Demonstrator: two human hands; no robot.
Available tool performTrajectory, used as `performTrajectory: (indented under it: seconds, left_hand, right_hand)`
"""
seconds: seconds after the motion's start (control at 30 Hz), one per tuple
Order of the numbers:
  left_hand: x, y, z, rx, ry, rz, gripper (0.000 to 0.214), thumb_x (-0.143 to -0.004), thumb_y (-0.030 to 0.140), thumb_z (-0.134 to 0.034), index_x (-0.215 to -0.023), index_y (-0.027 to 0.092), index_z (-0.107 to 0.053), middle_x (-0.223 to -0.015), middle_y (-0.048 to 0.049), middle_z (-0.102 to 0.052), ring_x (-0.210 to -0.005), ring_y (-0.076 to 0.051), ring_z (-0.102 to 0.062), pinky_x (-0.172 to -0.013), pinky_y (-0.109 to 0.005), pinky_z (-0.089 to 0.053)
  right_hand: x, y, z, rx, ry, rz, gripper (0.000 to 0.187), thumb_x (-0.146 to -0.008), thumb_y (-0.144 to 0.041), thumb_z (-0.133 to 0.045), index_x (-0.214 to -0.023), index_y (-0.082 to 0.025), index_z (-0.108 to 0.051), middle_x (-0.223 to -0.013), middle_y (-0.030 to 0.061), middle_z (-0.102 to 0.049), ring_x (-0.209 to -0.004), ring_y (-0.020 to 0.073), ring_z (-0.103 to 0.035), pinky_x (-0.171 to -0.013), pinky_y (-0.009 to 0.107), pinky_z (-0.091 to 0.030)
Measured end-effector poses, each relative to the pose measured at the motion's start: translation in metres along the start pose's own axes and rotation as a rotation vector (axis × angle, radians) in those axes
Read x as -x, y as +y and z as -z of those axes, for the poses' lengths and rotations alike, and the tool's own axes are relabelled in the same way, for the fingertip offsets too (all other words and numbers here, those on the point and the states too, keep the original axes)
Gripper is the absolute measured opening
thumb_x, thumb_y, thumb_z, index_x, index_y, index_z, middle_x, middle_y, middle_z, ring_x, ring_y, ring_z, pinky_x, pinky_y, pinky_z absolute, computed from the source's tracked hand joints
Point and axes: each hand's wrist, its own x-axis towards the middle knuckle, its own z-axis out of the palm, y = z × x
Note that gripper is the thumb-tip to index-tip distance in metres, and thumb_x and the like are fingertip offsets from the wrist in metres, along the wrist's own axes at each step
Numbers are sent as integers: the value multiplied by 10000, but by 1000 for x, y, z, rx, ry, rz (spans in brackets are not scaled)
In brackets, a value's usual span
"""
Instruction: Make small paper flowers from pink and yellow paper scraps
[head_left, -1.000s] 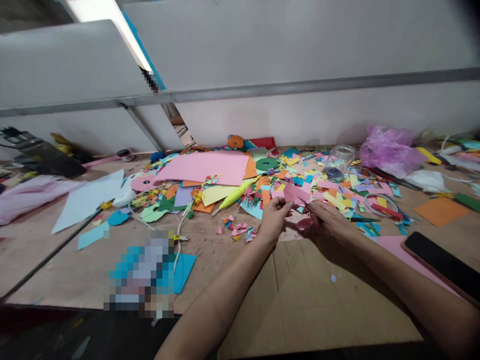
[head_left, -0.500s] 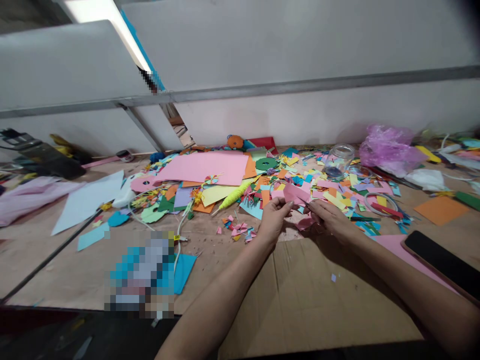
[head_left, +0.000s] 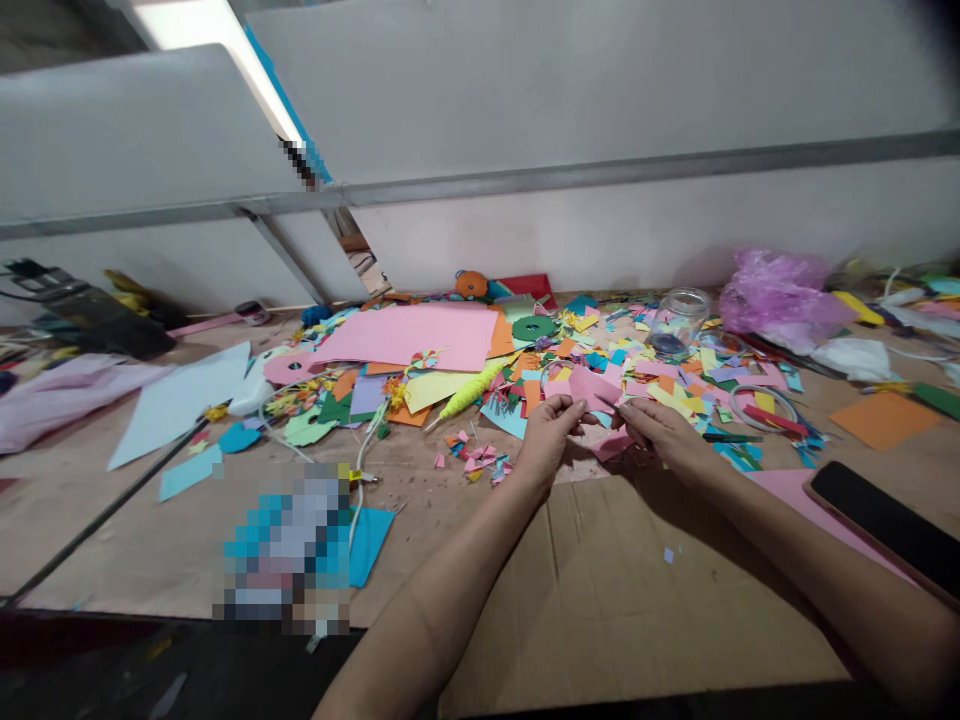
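A glass jar [head_left: 679, 325] is placed on the desk [head_left: 150, 550] and is surrounded by loose paper scraps [head_left: 675, 400]. To the jar's immediate right, a purple plastic bag [head_left: 780, 295] is positioned. To its left, a green paper disc [head_left: 533, 328] and, farther left, a large pink sheet [head_left: 412, 335] are laid. A yellow yarn bundle [head_left: 474, 388] is located left of the jar and nearer the viewer. In front and to the right of the jar, a cord coil [head_left: 763, 408] is set among the scraps; beyond it, in the same direction, an orange sheet [head_left: 881, 418] is laid flat. The near side, below the jar, is covered by cardboard [head_left: 637, 600]. The space around the hands is crowded by scraps.

A pink paper piece [head_left: 592, 388] is held in front and to the left of the jar, between the hands. Its left part is pinched by the left hand [head_left: 555, 430]. A thin dark tool [head_left: 607, 402] is grasped by the right hand [head_left: 660, 435], its tip directed at the paper; the tool's type cannot be told.
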Motion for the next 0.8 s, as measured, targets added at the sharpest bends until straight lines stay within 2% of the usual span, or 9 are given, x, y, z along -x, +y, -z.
performTrajectory:
  seconds: [0.1,0.3,0.7,0.8]
  left_hand:
    - [1,0,0,-29,-14,-9,360,-687,482,-783,-725,169,-611,-681,-43,-697,-613,-121,-569,-610,-237,-392]
    - [5,1,-3,-54,-44,8,349,-688,477,-784,-727,169,-626,-699,-45,-696,-591,-115,-539,-611,-247,-400]
    - [5,-1,-4,-3,-64,76,390,-656,506,-809,-744,169,-633,-717,-46,-701,-562,-98,-494,-550,-223,-380]
    - [7,0,-4,-6,-76,83,375,-666,489,-808,-746,162,-643,-705,-43,-697,-559,-90,-496,-544,-215,-380]
  right_hand:
    - [0,1,-1,-13,-1,-2,488,-920,-660,-501,-794,-205,-626,-597,-32,-428,-522,136,-388,-488,279,-299]
    - [0,0,-5,-67,16,13,531,-887,-692,-532,-657,-218,-465,-599,-30,-413,-535,130,-386,-499,277,-293]
    - [1,-1,-6,-54,44,-13,546,-868,-701,-543,-620,-221,-460,-579,-32,-414,-521,133,-383,-488,278,-293]
    - [1,0,-6,-114,22,-24,503,-869,-680,-565,-685,-215,-511,-596,-38,-419,-529,129,-385,-491,274,-288]
